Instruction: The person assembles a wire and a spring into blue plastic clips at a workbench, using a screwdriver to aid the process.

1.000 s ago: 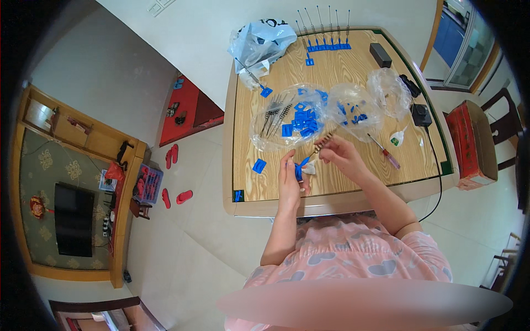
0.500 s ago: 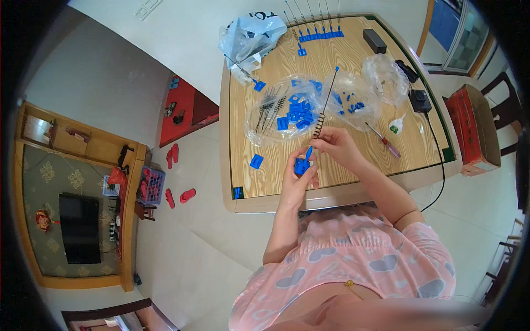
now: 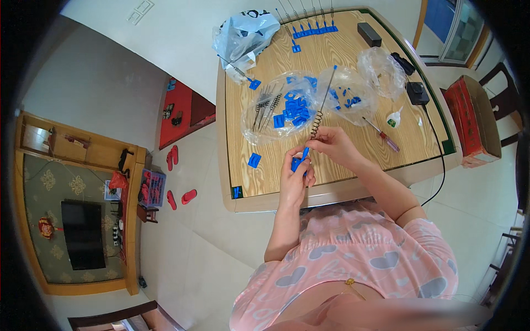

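Presently both hands meet over the near edge of the wooden table (image 3: 331,163), just short of the plastic bags. Left hand (image 3: 295,175): fingers curled close around a blue base (image 3: 298,164), its stem (image 3: 306,153) poking up. Right hand (image 3: 333,145): thumb and fingertips pinched together on the lower end of a dark spring (image 3: 316,124) – exact join with the stem hidden by the fingers. Spring tilted up and away, running into a thin rod (image 3: 329,85) with a blue tip (image 3: 334,67). Beyond, a clear bag (image 3: 251,131) with blue pieces (image 3: 296,108); beside it, another clear bag (image 3: 359,77) with smaller blue bits (image 3: 352,102). Screwdriver (image 3: 390,143) lies right of the right hand; one loose blue plate (image 3: 254,160) left of the left hand. Far edge – a row of blue bases (image 3: 315,32) bearing springs.
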Tool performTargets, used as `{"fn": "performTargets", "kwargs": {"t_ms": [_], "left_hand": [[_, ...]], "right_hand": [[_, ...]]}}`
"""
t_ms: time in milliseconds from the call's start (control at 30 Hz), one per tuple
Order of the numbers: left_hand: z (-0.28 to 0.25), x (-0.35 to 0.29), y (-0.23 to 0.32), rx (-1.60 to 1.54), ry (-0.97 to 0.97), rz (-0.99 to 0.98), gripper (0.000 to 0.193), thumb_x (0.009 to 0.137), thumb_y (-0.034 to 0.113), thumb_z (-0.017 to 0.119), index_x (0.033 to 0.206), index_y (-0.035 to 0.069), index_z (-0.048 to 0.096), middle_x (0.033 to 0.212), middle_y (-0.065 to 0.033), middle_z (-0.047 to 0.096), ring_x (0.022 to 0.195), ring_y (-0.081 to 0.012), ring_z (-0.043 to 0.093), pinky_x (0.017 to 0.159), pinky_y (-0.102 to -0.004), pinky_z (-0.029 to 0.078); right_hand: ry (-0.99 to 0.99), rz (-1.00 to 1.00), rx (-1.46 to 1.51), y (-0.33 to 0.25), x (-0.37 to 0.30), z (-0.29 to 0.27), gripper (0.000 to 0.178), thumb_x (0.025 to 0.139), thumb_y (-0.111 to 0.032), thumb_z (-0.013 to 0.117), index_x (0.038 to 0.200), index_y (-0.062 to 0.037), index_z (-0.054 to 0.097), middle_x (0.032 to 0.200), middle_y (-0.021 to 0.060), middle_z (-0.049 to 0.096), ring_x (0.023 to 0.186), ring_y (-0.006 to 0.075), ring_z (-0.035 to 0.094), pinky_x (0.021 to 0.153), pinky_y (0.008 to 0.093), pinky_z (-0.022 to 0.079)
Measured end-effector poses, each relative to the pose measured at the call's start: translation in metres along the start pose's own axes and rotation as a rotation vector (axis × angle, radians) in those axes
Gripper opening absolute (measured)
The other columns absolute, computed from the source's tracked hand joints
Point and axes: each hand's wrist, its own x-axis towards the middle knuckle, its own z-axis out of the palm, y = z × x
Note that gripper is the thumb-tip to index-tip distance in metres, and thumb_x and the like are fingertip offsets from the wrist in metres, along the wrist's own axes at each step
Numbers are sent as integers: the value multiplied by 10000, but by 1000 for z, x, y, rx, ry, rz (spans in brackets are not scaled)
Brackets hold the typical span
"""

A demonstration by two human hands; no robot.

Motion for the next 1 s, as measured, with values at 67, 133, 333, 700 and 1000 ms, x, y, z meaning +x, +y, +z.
{"fn": "performTargets", "kwargs": {"t_ms": [67, 133, 333, 700, 1000], "left_hand": [[-1, 0, -1, -182, -49, -79, 380, 829, -31, 494, 1195, 53, 442, 908, -66, 511, 550, -90, 431, 411, -200, 322], [-3, 1, -1, -228, -59, -107, 410, 818, -43, 488, 1212, 54, 432, 911, -69, 512, 560, -92, 430, 420, -196, 322], [-17, 7, -4, -434, -124, -208, 503, 789, -72, 468, 1267, 74, 412, 911, -93, 519, 594, -114, 441, 443, -201, 312], [-29, 16, 14, -611, -106, -200, 517, 776, -62, 459, 1277, 51, 404, 914, -107, 520, 587, -106, 413, 431, -193, 307], [-18, 36, 65, -817, -297, -138, 433, 777, -88, 431, 1191, 37, 425, 927, -149, 497, 623, -122, 426, 436, -191, 316]], "right_hand": [[-6, -8, -10, 5, 1, -2, 87, 833, -71, 622, 866, 9, 628, 766, -4, 626, 705, 41, 545, 620, 207, 430], [-11, -16, -20, 9, 1, -2, 81, 836, -70, 619, 861, 8, 623, 767, -2, 627, 705, 42, 547, 620, 206, 431], [0, -45, -40, 8, 3, 4, 65, 838, -62, 612, 831, 1, 598, 741, 1, 616, 693, 42, 547, 603, 196, 429], [-134, -125, 178, -13, 27, 26, 111, 823, -59, 612, 754, 5, 552, 670, 29, 597, 570, 54, 534, 486, 213, 457], [-217, -206, -106, -72, 72, 37, 146, 853, -122, 597, 789, 3, 559, 665, 2, 565, 590, 39, 517, 518, 197, 423]]}}
